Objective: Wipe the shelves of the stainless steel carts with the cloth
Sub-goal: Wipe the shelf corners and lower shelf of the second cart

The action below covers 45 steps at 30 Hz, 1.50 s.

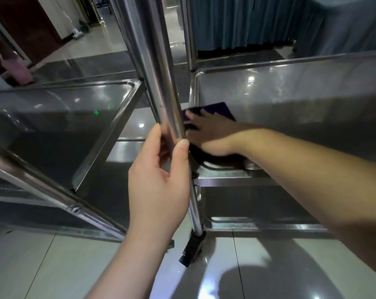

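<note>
Gripping one cart post (161,83) – left hand (161,169), right hand (213,134) flat on one cloth (221,108)

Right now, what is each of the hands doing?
Left hand: grips the cart's upright post, fingers and thumb curled round it.
Right hand: flat, fingers straight, pressing the dark cloth onto the shelf.

Curtained clinic ward (247,22); steel carts (290,87)
</note>
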Tool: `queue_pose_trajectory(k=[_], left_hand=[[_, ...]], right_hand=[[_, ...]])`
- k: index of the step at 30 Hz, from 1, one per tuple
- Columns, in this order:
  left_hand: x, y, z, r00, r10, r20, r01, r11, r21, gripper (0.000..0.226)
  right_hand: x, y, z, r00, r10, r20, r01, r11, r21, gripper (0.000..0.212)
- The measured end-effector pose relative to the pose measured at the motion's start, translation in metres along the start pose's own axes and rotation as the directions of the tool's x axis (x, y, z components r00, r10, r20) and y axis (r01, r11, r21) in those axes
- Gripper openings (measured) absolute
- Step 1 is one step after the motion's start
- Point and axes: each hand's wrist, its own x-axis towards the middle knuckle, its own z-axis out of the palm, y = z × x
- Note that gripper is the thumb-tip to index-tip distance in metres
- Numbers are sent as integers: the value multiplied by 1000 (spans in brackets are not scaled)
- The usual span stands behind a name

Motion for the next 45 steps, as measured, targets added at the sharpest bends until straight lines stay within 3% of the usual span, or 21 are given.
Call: queue_pose_trajectory(k=[4, 8, 11, 14, 17, 20, 24, 28, 32, 35, 38, 41, 45], left_hand=[[-1, -4, 1, 999, 30, -15, -30, 999, 23, 10], [-1, -3, 1, 1000, 3, -19, -4, 1000, -29, 12], [0, -2, 2, 1000, 1, -14, -1, 1000, -21, 10], [2, -5, 2, 1000, -19, 18, 20, 998, -51, 14], [3, -6, 2, 999, -36, 18, 38, 996, -84, 20], [3, -5, 3, 1000, -31, -1, 31, 995, -90, 20], [1, -5, 3, 1000, -2, -11, 1, 999, -53, 21], [2, -12, 2, 999, 31, -16, -31, 999, -14, 19], [1, -15, 5, 997, 57, -43, -57, 998, -10, 17], [0, -17, 6, 996, 82, -45, -82, 997, 10, 14], [0, -17, 6, 995, 82, -47, -82, 997, 9, 14], [0, -18, 7, 996, 80, -47, -79, 997, 12, 13], [2, -21, 7, 997, 66, -40, -65, 998, 4, 13]], right_hand=[[-87, -4, 30, 995, -55, -88, 63, 994, 92, 63], [-154, 41, 22, 954, 234, -187, -230, 972, 40, 68], [-174, 87, 6, 844, 514, -150, -513, 857, 50, 81], [-154, 98, 6, 773, 617, -151, -611, 787, 87, 85], [-87, 79, 7, 823, 541, -175, -530, 841, 108, 80], [-8, 44, -3, 923, 346, -171, -336, 938, 83, 68], [44, -1, -9, 991, 99, -88, -99, 995, 7, 55], [4, -3, 2, 998, -46, 33, 45, 999, 26, 75], [-89, 44, 23, 980, -180, -80, 188, 975, 115, 66], [-107, 111, 3, 992, 78, -97, -73, 995, 61, 63], [-89, 187, -28, 874, 449, -187, -448, 893, 50, 57], [-50, 216, -55, 881, 440, -175, -464, 875, -136, 48], [0, 165, -62, 948, 287, -137, -314, 913, -261, 44]])
